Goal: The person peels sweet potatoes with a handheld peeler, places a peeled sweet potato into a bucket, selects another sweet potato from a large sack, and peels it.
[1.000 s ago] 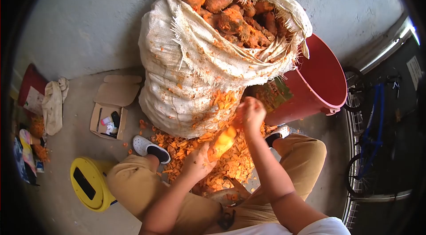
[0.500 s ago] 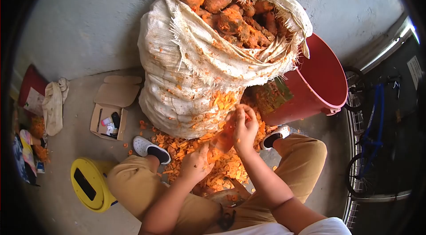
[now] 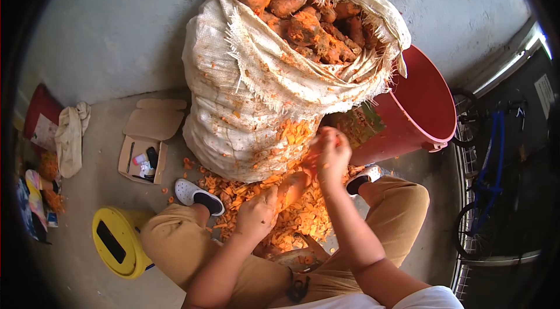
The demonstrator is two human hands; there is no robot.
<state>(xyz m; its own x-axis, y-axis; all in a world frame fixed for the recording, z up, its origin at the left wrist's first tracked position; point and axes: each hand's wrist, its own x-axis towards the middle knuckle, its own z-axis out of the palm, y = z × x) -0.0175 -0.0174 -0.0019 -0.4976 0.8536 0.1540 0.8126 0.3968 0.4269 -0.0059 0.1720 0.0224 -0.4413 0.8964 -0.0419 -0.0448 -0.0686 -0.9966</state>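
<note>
My left hand (image 3: 256, 214) is wrapped round the lower end of an orange root (image 3: 293, 188), which points up and away from me above the pile of peelings. Just past the root's far end, my right hand (image 3: 334, 154) is closed on a reddish-orange tool (image 3: 312, 158), blurred by motion, its shape unclear. Orange peelings (image 3: 303, 221) lie heaped on the floor between my feet. Behind them stands a large white woven sack (image 3: 216, 87), open at the top and full of orange-brown roots (image 3: 309, 26).
A tall red bin (image 3: 423, 99) leans to the right of the sack. On the left are an open cardboard box (image 3: 125, 154) with small items and a yellow-lidded bucket (image 3: 119, 242) with a dark phone-like object on it. A blue bicycle (image 3: 490, 175) stands far right.
My right hand moved in toward the root and then back up and away. The root in my left hand has turned, its brighter yellow-orange side no longer showing.
</note>
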